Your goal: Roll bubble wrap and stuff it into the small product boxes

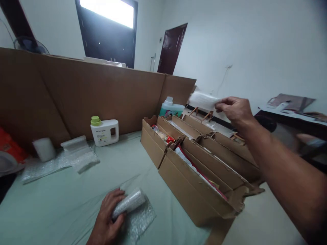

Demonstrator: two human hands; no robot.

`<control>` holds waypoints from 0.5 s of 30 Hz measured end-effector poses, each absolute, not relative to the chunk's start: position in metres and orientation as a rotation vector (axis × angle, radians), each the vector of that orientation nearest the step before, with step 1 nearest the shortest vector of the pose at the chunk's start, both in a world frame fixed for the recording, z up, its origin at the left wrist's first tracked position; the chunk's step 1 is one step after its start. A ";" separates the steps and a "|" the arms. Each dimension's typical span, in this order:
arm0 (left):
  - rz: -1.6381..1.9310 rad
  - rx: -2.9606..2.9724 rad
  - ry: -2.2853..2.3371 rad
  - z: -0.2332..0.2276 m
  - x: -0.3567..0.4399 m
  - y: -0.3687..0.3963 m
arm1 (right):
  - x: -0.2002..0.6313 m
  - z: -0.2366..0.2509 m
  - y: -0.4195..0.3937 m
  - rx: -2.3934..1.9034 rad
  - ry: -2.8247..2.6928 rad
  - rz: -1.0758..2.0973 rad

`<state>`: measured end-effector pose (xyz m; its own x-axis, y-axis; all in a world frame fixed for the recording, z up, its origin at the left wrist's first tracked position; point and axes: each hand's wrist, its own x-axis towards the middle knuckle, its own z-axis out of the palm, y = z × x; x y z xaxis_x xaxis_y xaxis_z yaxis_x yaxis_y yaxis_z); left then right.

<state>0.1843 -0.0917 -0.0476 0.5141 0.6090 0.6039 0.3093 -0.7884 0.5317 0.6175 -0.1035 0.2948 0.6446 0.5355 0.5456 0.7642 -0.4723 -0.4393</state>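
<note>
My left hand [110,214] is wrapped round a rolled piece of bubble wrap [133,200] at the front of the table. A loose flap of the wrap lies flat beside it, and whatever may be inside the roll is hidden. Out to the right, my right hand [233,107] pinches one end of a whitish, see-through plastic piece [203,100]. It is blurred, so I cannot tell whether it is a bag or a sheet. That hand is raised above open cardboard boxes [189,190], with the plastic hanging off to the left of the fingers.
A white jug with a green cap [104,132] stands near the cardboard screen [107,92]. More bubble wrap [80,153] and a white roll [44,149] lie at left. Colourful packets [166,136] fill one box; a blue-green bottle [171,108] stands behind. A side table [293,115] is far right.
</note>
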 end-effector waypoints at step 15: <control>0.965 2.429 0.558 0.010 0.135 -0.086 | 0.533 0.235 -0.090 -2.082 -1.636 0.149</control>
<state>0.1347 -0.0856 0.0097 0.6707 0.5223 0.5266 0.1962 -0.8097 0.5531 0.5335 -0.0902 0.2350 0.2775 0.9382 0.2070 0.8852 -0.1660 -0.4346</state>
